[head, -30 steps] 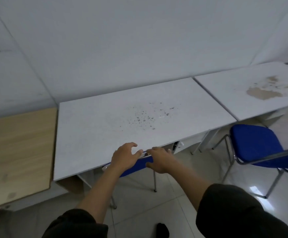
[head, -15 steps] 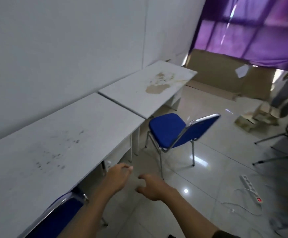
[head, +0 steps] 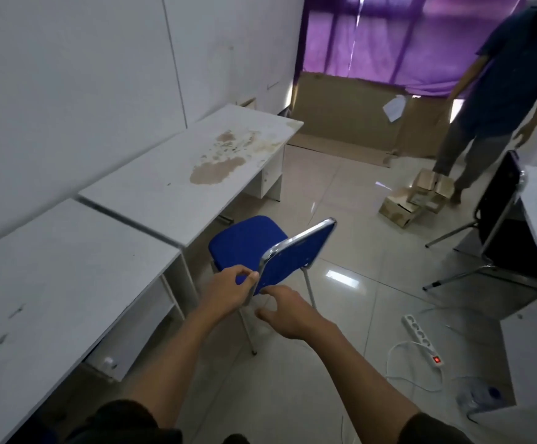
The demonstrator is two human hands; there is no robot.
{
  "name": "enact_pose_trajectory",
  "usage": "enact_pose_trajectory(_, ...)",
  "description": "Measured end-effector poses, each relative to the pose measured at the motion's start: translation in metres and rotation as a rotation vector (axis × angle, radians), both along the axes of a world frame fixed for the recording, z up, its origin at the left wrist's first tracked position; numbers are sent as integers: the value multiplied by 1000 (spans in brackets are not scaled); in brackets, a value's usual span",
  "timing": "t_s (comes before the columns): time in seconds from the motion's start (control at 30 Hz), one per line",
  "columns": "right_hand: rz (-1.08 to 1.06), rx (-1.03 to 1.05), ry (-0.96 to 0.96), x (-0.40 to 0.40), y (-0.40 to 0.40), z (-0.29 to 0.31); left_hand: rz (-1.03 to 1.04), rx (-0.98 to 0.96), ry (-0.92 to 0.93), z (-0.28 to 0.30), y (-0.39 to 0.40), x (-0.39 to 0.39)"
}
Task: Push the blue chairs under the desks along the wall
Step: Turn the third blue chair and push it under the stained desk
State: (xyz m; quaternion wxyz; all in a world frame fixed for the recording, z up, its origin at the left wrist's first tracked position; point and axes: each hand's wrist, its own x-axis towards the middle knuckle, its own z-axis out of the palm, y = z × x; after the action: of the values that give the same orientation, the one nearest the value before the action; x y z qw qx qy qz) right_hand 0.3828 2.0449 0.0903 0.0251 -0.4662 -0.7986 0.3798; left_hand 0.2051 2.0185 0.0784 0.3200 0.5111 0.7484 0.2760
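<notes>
The blue chair (head: pixel 270 248) stands at the centre of the frame, on the tiled floor (head: pixel 340 193) just beside the front edge of the stained desk (head: pixel 196 168), its seat only slightly tucked under that edge and its backrest turned toward the camera. Two white desks run along the wall (head: pixel 68 75) on the left: the stained desk in the middle left, and a nearer desk (head: pixel 52 283) filling the lower left, their ends almost touching. At the upper right a second person (head: pixel 500 91) stands near some cardboard boxes (head: pixel 420 197). A dark chair (head: pixel 497 203) with metal legs sits at the right edge, against another white surface. A purple curtain (head: pixel 404 36) covers the window at the top. Lower right, a white power strip (head: pixel 422 339) with a red switch lies on the floor with its cable looped beside it. The left hand (head: pixel 228 291) is clamped on the near corner of the chair's metal back frame, thumb over the top. The right hand (head: pixel 288 310) hovers just below the backrest with its fingers spread and curled, holding nothing.
</notes>
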Motion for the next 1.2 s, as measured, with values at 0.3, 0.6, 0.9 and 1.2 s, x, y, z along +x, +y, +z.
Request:
enact_pose_trajectory(0.3,-48,12,26,23,160,-18,5,-1,-44,-29,157,12)
enact_pose_trajectory(0.6,62,130,-71,8,319,-43,51,-155,-106,-73,282,10)
enact_pose_trajectory(0.9,519,383,-335,11,377,-110,452,-458,-376,-127,260,16)
enact_pose_trajectory(1.2,841,437,-218,29,429,-110,837,-482,-291,-107,295,73)
